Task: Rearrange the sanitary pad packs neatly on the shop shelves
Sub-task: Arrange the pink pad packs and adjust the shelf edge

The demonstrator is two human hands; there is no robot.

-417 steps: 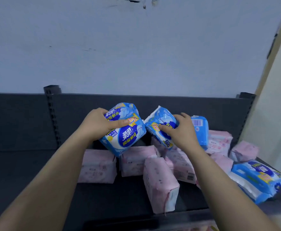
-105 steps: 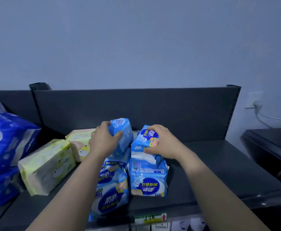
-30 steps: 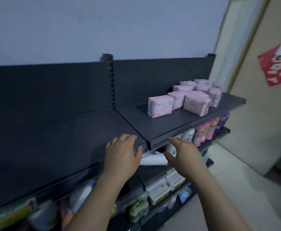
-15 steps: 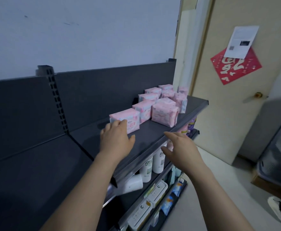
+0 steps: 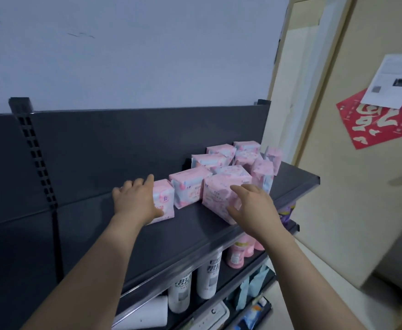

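Note:
Several pink sanitary pad packs stand in a loose cluster on the dark top shelf (image 5: 195,234), towards its right end. My left hand (image 5: 135,202) rests spread against the left side of the nearest small pink pack (image 5: 165,198), fingers apart. My right hand (image 5: 254,208) is spread over the front of a larger pink pack (image 5: 221,191), touching it without a closed grip. Between them a second pink pack (image 5: 189,186) stands upright. Further packs (image 5: 245,153) sit behind, some tilted.
The shelf's back panel (image 5: 123,144) rises behind the packs. White bottles (image 5: 207,279) and pink bottles (image 5: 239,252) fill the shelf below. A beige door (image 5: 362,186) with a red poster (image 5: 381,120) stands to the right. The shelf's left part is bare.
I have moved closer to the pink packs. Both hands have reached forward: the left now touches the nearest pack, the right now lies on the larger front pack.

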